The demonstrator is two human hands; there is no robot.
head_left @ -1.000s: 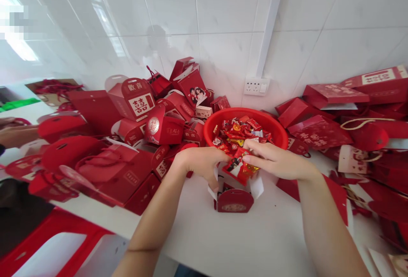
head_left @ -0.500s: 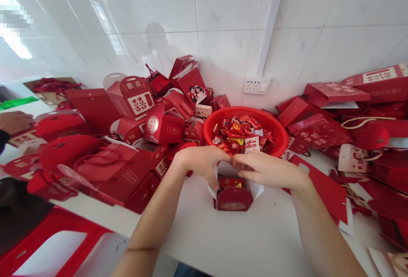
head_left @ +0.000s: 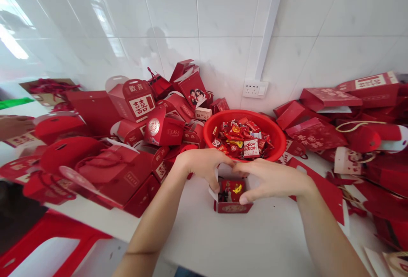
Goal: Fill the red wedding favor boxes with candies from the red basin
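Note:
A small red box (head_left: 235, 207) stands on the white table with its top open and wrapped sweets (head_left: 236, 188) inside, one of them gold. My left hand (head_left: 205, 167) is curved round the box's left and back side, thumb at the left white flap. Across the back and right side lies my right hand (head_left: 267, 179), its thumb at the front right edge. Both hands grip the box's walls and flaps. Just behind them sits a red plastic basket (head_left: 280, 145) holding many wrapped sweets and a small white-and-red packet (head_left: 251, 148).
Red gift boxes (head_left: 124, 171) are heaped on the left, and more boxes and bags (head_left: 318, 132) on the right. At the far left rests another person's hand (head_left: 15, 126). A socket (head_left: 255, 89) is on the tiled wall; a red stool (head_left: 41, 234) stands lower left.
My right thumb has moved from the box's right side to its front edge. The rounded front flap no longer stands up, and more of the sweets inside show.

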